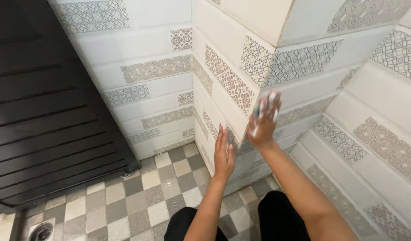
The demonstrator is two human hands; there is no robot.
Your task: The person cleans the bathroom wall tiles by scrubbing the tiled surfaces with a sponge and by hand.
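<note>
The right hand (262,127) is pressing against the outer corner of a tiled wall (232,80), its fingers curled and clamped around a small scrubbing pad (264,105) that is showing pale with hints of green and blue; the pad is blurred, so its exact shape is hard to tell. It is sitting right on the vertical edge where two faces of the wall are meeting, roughly halfway up the visible corner. The left hand (223,154) is lying flat against the left face of that same corner, lower down and just beside the right hand, with its fingers straight, close together and pointing upward, holding nothing. The wall tiles are running in long white bands, broken by rectangular patterned panels in grey, beige and brown, some with lattice shapes and some with scrolls. Below, a floor (143,196) of small checkered tiles in grey, white and cream is spreading out, with a round metal drain (41,231) set in the lower left corner. A dark slatted door (45,102) is filling the left side. The person's knees in black trousers (277,214) are showing at the bottom edge.
</note>
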